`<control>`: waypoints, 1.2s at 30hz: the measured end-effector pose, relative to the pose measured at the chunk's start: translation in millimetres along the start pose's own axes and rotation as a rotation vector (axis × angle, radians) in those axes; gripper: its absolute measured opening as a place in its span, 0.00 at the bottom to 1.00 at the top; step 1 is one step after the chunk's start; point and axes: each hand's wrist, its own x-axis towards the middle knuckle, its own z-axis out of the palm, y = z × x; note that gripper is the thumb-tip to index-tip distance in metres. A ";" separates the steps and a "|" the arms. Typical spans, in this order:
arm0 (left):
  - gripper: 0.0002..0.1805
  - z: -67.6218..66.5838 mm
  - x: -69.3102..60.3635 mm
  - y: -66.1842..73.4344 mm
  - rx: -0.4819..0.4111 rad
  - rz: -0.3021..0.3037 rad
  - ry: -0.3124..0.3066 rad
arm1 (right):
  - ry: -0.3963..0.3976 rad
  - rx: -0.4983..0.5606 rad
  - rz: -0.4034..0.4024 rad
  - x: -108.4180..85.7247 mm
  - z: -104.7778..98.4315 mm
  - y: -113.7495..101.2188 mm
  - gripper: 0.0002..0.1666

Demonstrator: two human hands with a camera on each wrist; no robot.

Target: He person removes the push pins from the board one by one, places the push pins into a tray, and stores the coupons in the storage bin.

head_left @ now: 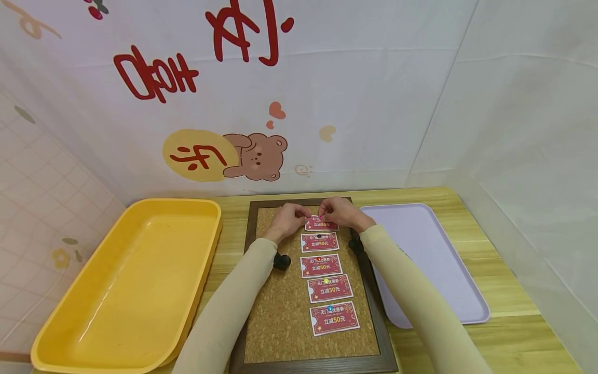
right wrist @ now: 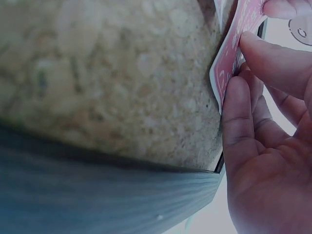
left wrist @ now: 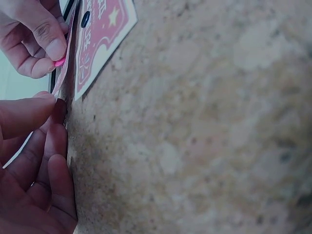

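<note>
At the top of a framed cork board (head_left: pixel 275 322), a red paper coupon (head_left: pixel 322 224) lies under both hands. My left hand (head_left: pixel 287 221) pinches its left edge between thumb and finger; in the left wrist view the coupon's edge stands slightly off the cork. The right hand (head_left: pixel 343 212) pinches a bright pink push pin (left wrist: pixel 60 62) at the coupon's upper part, with fingers also against the paper. Whether the pin's point has entered the cork is hidden. Below, a coupon with a black pin (head_left: pixel 320 242) and others with red, yellow and blue pins hang in a column.
A deep yellow tray (head_left: pixel 212 249) stands left of the board, and a shallow lilac tray (head_left: pixel 448 275) lies to its right, partly under the right sleeve. The board's dark frame (head_left: pixel 317 365) rests on a wood-grain table (head_left: pixel 523 311) against a printed wall covering.
</note>
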 end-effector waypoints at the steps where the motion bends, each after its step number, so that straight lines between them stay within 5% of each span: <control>1: 0.07 -0.1 0.2 -0.2 0.001 -0.001 0.001 | 0.000 0.000 -0.001 0.1 0.1 -0.1 0.03; 36: 0.07 -0.8 1.9 2.6 -0.028 -0.029 0.007 | 0.024 0.031 -0.013 -1.1 -5.0 3.7 0.03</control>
